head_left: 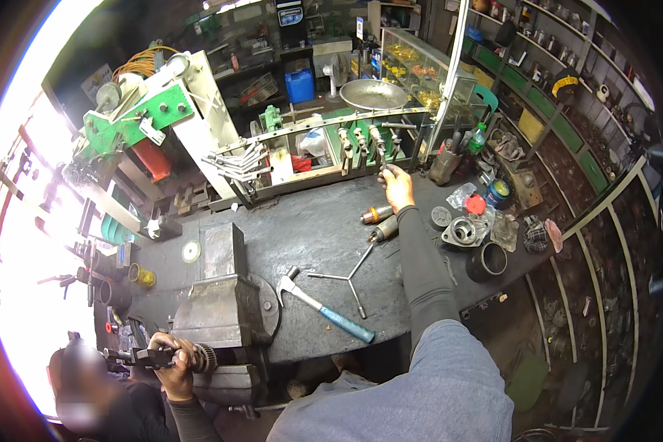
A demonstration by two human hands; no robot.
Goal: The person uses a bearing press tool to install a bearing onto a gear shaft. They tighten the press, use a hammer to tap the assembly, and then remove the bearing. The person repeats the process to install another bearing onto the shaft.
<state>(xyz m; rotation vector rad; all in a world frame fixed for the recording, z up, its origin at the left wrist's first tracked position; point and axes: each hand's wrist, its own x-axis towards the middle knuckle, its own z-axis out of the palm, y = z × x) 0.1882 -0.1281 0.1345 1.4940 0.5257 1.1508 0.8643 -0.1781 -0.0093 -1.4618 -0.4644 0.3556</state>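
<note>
My left hand (173, 368) is wrapped round a dark metal part (136, 357) with a threaded-looking end, beside the jaws of a big bench vise (217, 309). A toothed gear (205, 358) sits between that hand and the vise. Stretched out to the far edge of the bench, my right hand (398, 187) has its fingers curled together near the tool rack. What they pinch, if anything, is too small to make out. Below that forearm lie two cylindrical power tools (379, 214). A claw hammer (324, 309) and a three-armed wrench (348, 278) rest mid-bench.
Several wrenches (239, 163) and air tools (376, 140) hang along the rack. On the right of the dark bench (302, 221) stand a metal housing (464, 231), a black cylinder (488, 261) and a green bottle (476, 138). A person (88, 390) is at the lower left, near the vise.
</note>
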